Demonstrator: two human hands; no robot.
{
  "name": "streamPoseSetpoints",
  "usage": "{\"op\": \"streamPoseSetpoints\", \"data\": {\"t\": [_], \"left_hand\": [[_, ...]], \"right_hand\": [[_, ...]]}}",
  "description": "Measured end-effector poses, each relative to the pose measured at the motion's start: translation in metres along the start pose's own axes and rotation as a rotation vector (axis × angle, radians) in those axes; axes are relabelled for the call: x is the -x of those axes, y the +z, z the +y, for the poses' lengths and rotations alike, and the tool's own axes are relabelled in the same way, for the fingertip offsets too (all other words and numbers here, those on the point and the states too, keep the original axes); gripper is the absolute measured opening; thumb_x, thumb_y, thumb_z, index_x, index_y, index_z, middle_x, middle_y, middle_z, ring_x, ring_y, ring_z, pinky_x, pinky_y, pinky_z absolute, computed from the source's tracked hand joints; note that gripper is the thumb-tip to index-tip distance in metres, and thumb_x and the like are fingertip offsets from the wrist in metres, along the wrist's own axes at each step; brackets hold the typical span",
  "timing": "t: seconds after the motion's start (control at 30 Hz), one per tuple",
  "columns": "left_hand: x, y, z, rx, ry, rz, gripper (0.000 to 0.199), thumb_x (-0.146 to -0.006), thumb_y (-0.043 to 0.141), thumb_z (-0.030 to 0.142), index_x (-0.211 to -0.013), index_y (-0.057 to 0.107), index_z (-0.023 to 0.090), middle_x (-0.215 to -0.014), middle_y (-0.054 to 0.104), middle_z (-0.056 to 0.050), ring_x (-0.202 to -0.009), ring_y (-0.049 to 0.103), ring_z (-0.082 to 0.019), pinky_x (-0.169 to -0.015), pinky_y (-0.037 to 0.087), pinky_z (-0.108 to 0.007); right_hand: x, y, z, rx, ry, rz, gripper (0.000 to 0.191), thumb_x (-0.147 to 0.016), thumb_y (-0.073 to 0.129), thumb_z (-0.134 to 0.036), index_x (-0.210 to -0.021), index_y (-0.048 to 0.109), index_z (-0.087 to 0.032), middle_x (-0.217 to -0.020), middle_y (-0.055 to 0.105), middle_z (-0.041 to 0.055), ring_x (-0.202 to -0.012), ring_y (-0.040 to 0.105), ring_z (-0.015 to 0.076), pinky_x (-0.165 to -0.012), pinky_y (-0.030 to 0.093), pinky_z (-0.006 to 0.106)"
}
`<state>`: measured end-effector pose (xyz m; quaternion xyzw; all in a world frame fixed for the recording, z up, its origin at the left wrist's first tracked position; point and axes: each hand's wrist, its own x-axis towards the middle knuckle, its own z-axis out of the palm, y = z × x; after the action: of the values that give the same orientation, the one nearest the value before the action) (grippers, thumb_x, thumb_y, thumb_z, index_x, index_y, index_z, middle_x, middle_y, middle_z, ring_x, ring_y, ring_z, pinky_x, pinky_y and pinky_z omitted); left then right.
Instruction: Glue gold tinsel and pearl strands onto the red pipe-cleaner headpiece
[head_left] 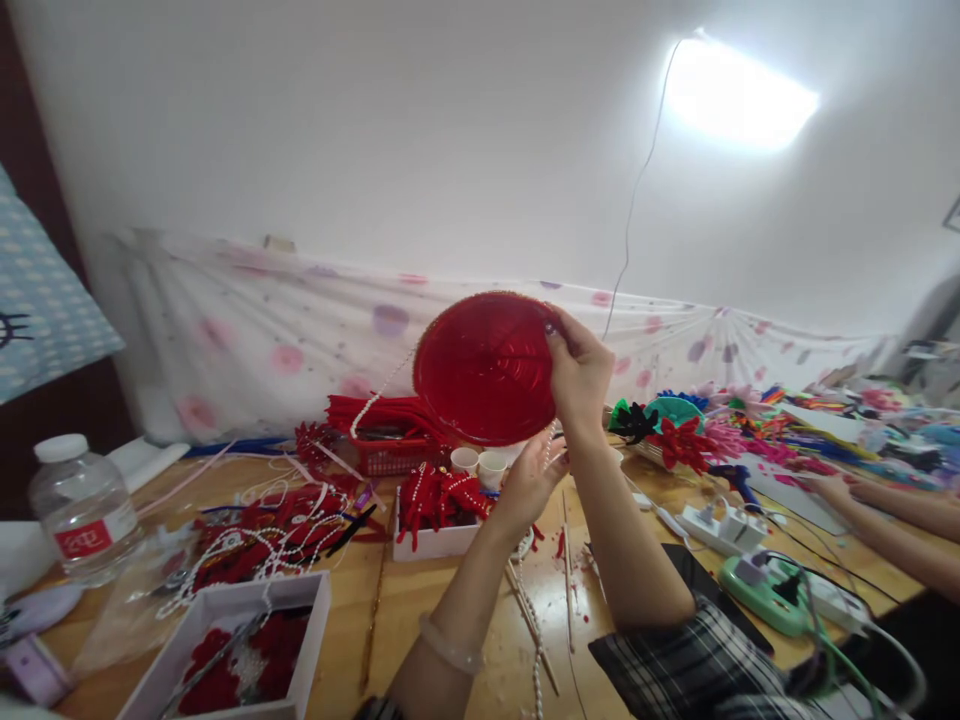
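Observation:
A round red disc (480, 375) with radiating folds and a beaded rim is held up over the table. My right hand (581, 370) grips its right edge, the thumb on the near face and the other fingers mostly hidden behind. Just below, my left hand (529, 485) has its fingers closed around a string of white pearl beads (537, 640), close under the disc's lower right edge. The string hangs down to the table. Another stretch of white beads (382, 388) runs from the disc's left side towards the red basket.
A red basket (390, 458), paper cups (492, 468) and a white box of red pieces (439, 542) stand behind. At left are a water bottle (84, 510) and another white box (319, 620). Power strips (724, 530), a glue gun (739, 485) and another person's hands (829, 488) are at right.

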<state>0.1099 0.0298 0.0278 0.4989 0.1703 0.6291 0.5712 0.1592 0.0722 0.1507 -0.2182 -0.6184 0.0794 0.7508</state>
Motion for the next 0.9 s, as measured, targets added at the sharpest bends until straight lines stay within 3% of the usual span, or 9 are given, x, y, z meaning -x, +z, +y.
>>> {"op": "streamPoseSetpoints", "data": {"t": [0.07,0.1,0.2,0.27,0.33,0.5,0.57,0.67,0.9], "left_hand": [[-0.006,0.006,-0.004,0.004,0.016,-0.028,0.058,-0.066,0.089,0.061,-0.1,0.071,0.017,-0.099,0.078,-0.009,-0.098,0.073,-0.023,-0.092,0.055,-0.038],[-0.007,0.007,-0.006,0.003,0.015,-0.025,0.048,-0.075,0.084,0.057,-0.096,0.07,0.016,-0.084,0.074,-0.003,-0.08,0.07,-0.018,-0.08,0.056,-0.034],[-0.001,-0.001,-0.009,-0.002,-0.004,0.032,0.029,-0.094,0.069,0.044,-0.088,0.064,0.016,-0.06,0.05,0.009,-0.047,0.043,-0.006,-0.05,0.041,-0.022],[0.008,-0.009,-0.009,-0.001,-0.021,0.063,0.027,-0.096,0.068,0.039,-0.082,0.06,0.017,-0.057,0.039,0.012,-0.043,0.029,-0.004,-0.043,0.027,-0.019],[0.016,-0.014,-0.006,0.001,-0.037,0.077,0.03,-0.093,0.07,0.039,-0.078,0.057,0.017,-0.057,0.037,0.012,-0.043,0.025,-0.004,-0.041,0.021,-0.019],[0.022,-0.012,0.002,0.009,-0.082,0.09,0.051,-0.073,0.08,0.064,-0.083,0.066,0.016,-0.055,0.042,0.011,-0.043,0.023,-0.002,-0.043,0.015,-0.02],[0.02,-0.007,0.001,0.009,-0.107,0.081,0.063,-0.063,0.085,0.066,-0.097,0.072,0.015,-0.053,0.044,0.011,-0.042,0.023,-0.002,-0.043,0.013,-0.02],[0.019,-0.004,-0.002,0.008,-0.126,0.078,0.071,-0.059,0.087,0.066,-0.106,0.075,0.015,-0.054,0.047,0.01,-0.043,0.027,-0.002,-0.044,0.017,-0.02],[0.032,-0.023,0.007,-0.036,-0.121,0.18,0.055,-0.056,0.09,0.061,-0.079,0.071,0.014,-0.055,0.047,0.009,-0.045,0.028,-0.002,-0.043,0.018,-0.019]], "right_hand": [[0.0,-0.001,0.001,-0.017,0.014,-0.002,0.033,-0.085,0.062,-0.02,-0.108,0.083,-0.029,-0.114,0.082,-0.0018,-0.116,0.073,0.0224,-0.114,0.05,0.049],[-0.001,-0.002,0.001,-0.028,0.021,-0.002,0.032,-0.085,0.063,-0.02,-0.108,0.083,-0.029,-0.114,0.082,-0.0017,-0.116,0.073,0.0227,-0.113,0.051,0.049],[-0.001,-0.009,0.002,-0.069,0.047,0.007,0.03,-0.084,0.066,-0.022,-0.108,0.083,-0.029,-0.113,0.083,-0.0012,-0.115,0.073,0.0239,-0.112,0.051,0.051],[0.0,-0.014,0.005,-0.104,0.07,0.025,0.029,-0.083,0.068,-0.023,-0.108,0.083,-0.029,-0.113,0.083,-0.0012,-0.115,0.073,0.0243,-0.113,0.05,0.051],[0.002,-0.018,0.009,-0.146,0.104,0.044,0.028,-0.083,0.07,-0.025,-0.108,0.083,-0.029,-0.113,0.083,-0.0017,-0.116,0.072,0.0245,-0.114,0.049,0.052],[0.008,-0.016,0.018,-0.277,0.23,0.072,0.027,-0.079,0.076,-0.033,-0.105,0.083,-0.031,-0.112,0.083,-0.0023,-0.112,0.074,0.025,-0.109,0.053,0.052],[0.01,-0.014,0.018,-0.322,0.273,0.09,0.028,-0.078,0.077,-0.035,-0.105,0.082,-0.031,-0.111,0.083,-0.0019,-0.108,0.075,0.0247,-0.105,0.056,0.05],[0.012,-0.014,0.017,-0.364,0.315,0.129,0.03,-0.077,0.077,-0.037,-0.105,0.082,-0.031,-0.11,0.083,-0.0015,-0.105,0.076,0.0245,-0.101,0.059,0.049],[0.017,-0.027,0.019,-0.4,0.368,0.169,0.032,-0.073,0.078,-0.035,-0.105,0.082,-0.03,-0.108,0.083,-0.0004,-0.102,0.076,0.0256,-0.095,0.062,0.047]]}}
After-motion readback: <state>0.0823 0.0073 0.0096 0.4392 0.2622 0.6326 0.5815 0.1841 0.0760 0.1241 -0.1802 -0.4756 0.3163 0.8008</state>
